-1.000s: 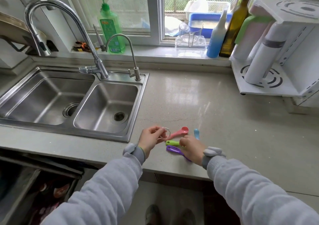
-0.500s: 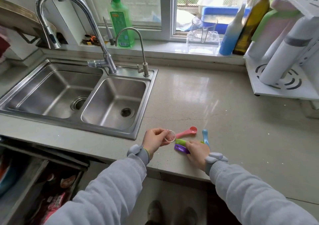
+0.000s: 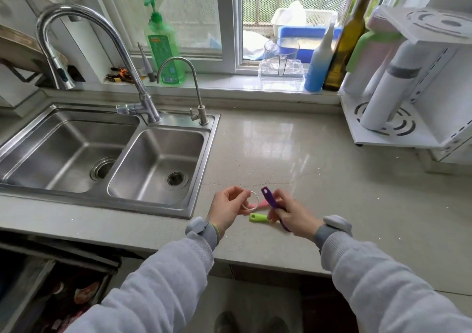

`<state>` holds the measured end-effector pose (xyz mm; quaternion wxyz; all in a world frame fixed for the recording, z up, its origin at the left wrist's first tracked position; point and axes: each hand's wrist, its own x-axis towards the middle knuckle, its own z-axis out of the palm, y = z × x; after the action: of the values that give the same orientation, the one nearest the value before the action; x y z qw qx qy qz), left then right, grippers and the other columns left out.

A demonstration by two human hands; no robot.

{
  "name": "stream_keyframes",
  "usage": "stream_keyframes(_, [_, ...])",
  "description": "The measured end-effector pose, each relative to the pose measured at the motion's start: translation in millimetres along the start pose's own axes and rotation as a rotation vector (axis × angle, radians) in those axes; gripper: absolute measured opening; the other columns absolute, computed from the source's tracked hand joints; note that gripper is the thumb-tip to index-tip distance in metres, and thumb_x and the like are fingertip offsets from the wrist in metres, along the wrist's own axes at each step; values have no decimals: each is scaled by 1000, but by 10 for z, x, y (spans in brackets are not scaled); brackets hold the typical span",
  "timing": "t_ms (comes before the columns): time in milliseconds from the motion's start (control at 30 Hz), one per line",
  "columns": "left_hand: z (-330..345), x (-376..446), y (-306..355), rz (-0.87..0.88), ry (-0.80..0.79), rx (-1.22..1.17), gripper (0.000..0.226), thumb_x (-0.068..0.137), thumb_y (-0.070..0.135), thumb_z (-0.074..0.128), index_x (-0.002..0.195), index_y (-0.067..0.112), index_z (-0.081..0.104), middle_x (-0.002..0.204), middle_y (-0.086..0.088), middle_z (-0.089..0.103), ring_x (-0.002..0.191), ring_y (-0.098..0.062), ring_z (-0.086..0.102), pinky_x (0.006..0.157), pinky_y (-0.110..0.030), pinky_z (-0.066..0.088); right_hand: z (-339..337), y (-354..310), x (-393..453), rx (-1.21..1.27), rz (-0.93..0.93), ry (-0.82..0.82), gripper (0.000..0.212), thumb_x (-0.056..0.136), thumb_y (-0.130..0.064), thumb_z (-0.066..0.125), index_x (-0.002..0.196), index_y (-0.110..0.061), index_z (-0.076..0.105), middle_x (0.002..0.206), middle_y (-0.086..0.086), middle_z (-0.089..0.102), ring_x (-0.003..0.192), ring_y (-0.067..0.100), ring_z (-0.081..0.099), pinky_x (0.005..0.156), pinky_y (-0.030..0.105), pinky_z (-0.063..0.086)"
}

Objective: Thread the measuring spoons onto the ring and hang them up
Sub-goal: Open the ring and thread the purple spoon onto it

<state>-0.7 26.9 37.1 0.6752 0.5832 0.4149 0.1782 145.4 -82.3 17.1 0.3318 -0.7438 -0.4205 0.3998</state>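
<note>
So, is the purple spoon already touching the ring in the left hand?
Cannot tell. In the head view the purple spoon held by the right hand has its holed end right beside the ring, with no clear gap or contact visible.

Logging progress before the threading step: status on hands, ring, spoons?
Left hand pinching ring. Right hand holding purple spoon, hole end up beside ring, not threaded. Green spoon and pink spoon on counter. Nothing in the way.

Desk: pale speckled stone, polished, glossy with window glare | sink: brushed steel, satin sheen | tap: chromed metal, mirror-bright | purple spoon, green spoon: smooth matt plastic | ring: thin, pale, glossy | sleeves: grey ribbed knit cloth, matt.
</note>
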Motion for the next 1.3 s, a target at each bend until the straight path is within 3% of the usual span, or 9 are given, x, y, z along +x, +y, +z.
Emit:
stream_keyframes(67, [24,2,58,33,-12,16,12,90,17,59,82,10,65,63,-2,59,58,-11,61,59,-19,55,-47,-49,-38,107,11,-18,30,86,7,38,86,-23,44,69,11,59,62,24,51,59,33,42])
stream_keyframes(133, [53,13,109,63,-13,7,13,89,15,59,78,11,64,58,0,58,54,-10,59,56,-19,53,-67,-91,-71,186,23,9,28,82,6,36,79,-21,44,61,8,49,56,23,44,56,39,37])
stream_keyframes(267, [131,5,200,89,-20,-27,13,88,14,61,75,13,63,51,5,57,47,-4,57,53,-17,50,-51,-202,-135,212,-5,59,24,91,-9,35,71,-21,43,58,0,43,50,17,38,50,35,35])
stream_keyframes(400, [206,-22,237,102,-41,-24,13,88,14,60,76,11,63,53,2,56,45,-3,56,54,-18,51,-84,-223,-185,158,-44,95,24,91,-24,38,69,-22,47,59,-3,46,53,16,40,56,39,34])
stream_keyframes(867, [197,-10,207,96,-53,13,12,88,17,61,78,11,64,55,2,56,48,-7,54,56,-23,49,-150,-363,-252,129,-58,-31,28,95,-14,36,70,-15,49,60,-2,44,50,12,38,48,27,34])
stream_keyframes(967, [200,-6,211,101,-46,18,12,89,16,60,80,10,63,57,0,56,45,-4,54,55,-21,49,-189,-400,-254,-1,-87,-58,27,95,-17,37,77,-8,54,62,-1,47,53,13,40,51,30,35])
stream_keyframes(1067, [200,32,208,108,-8,-18,11,90,14,57,82,8,62,61,-3,55,46,-1,56,51,-14,51,-214,-384,-263,-341,-159,-3,26,96,-26,37,86,-10,55,67,1,51,59,16,43,58,32,33])
stream_keyframes(1167, [234,72,148,94,50,-88,11,91,14,56,84,7,60,66,-5,56,58,-10,58,57,-18,55,-177,-344,-287,-540,-207,60,27,98,-33,34,91,-13,51,70,0,51,62,19,43,53,31,28])
stream_keyframes(1300, [257,135,75,44,54,-165,13,92,16,55,82,11,60,75,-4,61,73,-16,60,80,-36,55,-52,-224,-290,-412,-206,108,24,98,-29,35,97,-11,50,80,1,52,69,20,46,64,35,36])
